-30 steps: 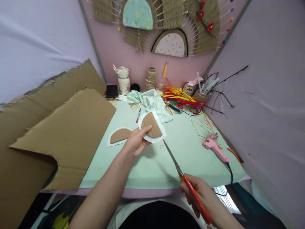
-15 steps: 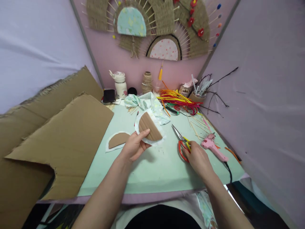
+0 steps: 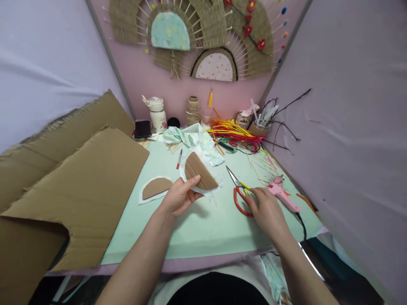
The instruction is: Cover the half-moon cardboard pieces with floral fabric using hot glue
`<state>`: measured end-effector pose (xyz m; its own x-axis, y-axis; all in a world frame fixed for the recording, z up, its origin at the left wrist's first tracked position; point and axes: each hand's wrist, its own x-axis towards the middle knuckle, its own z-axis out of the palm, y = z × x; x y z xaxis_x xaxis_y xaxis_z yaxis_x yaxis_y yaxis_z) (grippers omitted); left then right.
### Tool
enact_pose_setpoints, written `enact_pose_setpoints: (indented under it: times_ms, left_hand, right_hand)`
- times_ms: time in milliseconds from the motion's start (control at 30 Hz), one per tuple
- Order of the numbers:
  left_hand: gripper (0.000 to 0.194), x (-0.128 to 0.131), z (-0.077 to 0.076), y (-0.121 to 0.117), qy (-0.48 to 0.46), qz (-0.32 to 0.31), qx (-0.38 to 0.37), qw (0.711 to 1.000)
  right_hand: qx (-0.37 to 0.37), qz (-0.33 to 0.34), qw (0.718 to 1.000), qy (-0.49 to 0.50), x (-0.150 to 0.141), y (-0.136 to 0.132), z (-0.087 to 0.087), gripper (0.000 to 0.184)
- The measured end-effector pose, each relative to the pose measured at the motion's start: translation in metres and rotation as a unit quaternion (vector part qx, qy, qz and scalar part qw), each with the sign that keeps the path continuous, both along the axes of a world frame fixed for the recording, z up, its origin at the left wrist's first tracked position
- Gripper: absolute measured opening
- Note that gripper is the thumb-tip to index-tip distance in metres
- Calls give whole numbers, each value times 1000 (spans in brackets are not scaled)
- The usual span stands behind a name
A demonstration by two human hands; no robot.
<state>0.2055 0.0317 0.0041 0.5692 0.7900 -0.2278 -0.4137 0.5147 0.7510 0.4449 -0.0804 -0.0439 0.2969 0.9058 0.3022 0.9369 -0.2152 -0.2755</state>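
Head camera view: a corrugated cardboard semicircle (image 3: pixel 194 163) backed by pale fabric (image 3: pixel 182 170) is held just above a mint-covered table (image 3: pixel 146 237), pinched in the left hand (image 3: pixel 179 197). The thumb lies on the cardboard and the fingers sit beneath, a narrow grip that likely keeps both layers together and the curved rim free.

To the semicircle's right, red-handled scissors (image 3: pixel 233 176) point away from the person, the right hand (image 3: pixel 269 207) at their handles; whether its fingers are closed around them cannot be told. The angle probably keeps the blades off the fabric.

Left of the semicircle lies a second cardboard half-moon (image 3: pixel 156 187) on white backing, within easy reach. Beyond the semicircle are a red-tipped marker (image 3: pixel 178 162) and crumpled floral cloth (image 3: pixel 206 137). Farther right, past the scissors, rests a pink glue gun (image 3: pixel 286 199); large cardboard sheets (image 3: pixel 104 178) stand farthest left.
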Motion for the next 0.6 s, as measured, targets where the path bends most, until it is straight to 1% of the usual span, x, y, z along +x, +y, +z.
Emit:
enact_pose_setpoints:
  times_ms: [67,133,167,267,367,467,600]
  left_hand:
    - [40,1,0,0,8,-7,4,1000]
    - [41,2,1,-1,18,-8,3,1000]
    - [42,3,2,-1,25,-8,0,1000]
    - [39,5,2,-2,41,-9,-6,999]
    - [33,7,0,-1,53,-12,-6,999]
    - [29,8,-2,0,64,-11,-5,998]
    - [29,10,-3,0,70,-18,0,997]
  right_hand:
    - [36,-25,999,-1,15,-4,1,31]
    - [40,-64,997,-21,33,-9,3,35]
    - [23,-81,996,-35,43,-12,3,36]
    - [-60,-126,987,-85,66,-22,2,43]
    - [-115,-154,976,-106,79,-31,1,48]
    - [-141,-181,968,-99,86,-33,-2,53]
    - [-138,-197,968,-72,92,-27,-10,58]
